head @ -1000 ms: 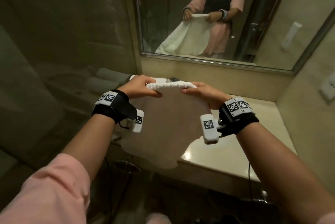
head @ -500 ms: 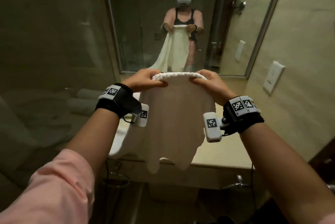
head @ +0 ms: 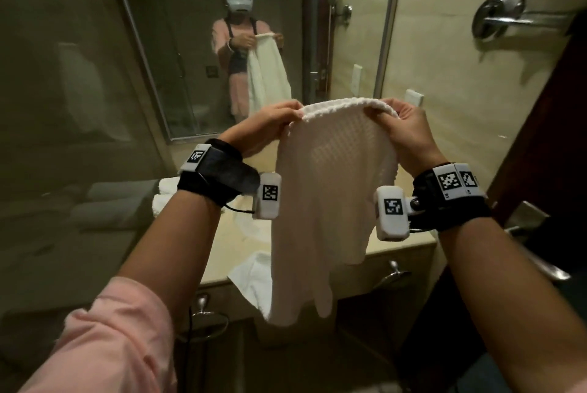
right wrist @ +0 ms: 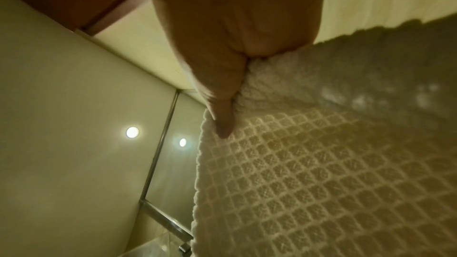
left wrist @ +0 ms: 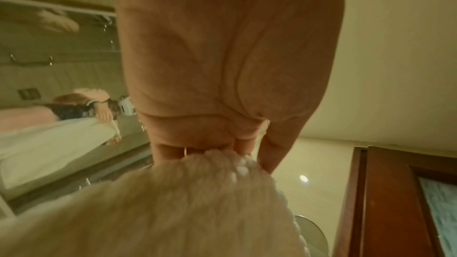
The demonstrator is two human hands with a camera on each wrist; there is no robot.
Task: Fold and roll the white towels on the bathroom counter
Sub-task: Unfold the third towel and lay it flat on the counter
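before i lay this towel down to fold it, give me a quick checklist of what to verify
1. Left hand pinches the top edge of the towel: ok.
2. Right hand pinches the same edge: ok.
3. Top edge taut and level: not ok, it arches.
4. Towel hangs flat: not ok, lower part bunched and uneven.
5. Counter free: not ok, another white towel lies there.
6. Rolled towels out of the way: ok.

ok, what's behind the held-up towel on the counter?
Behind the towel: counter, another white towel draped over its edge, rolled towels at left. The stretch directly behind is covered.
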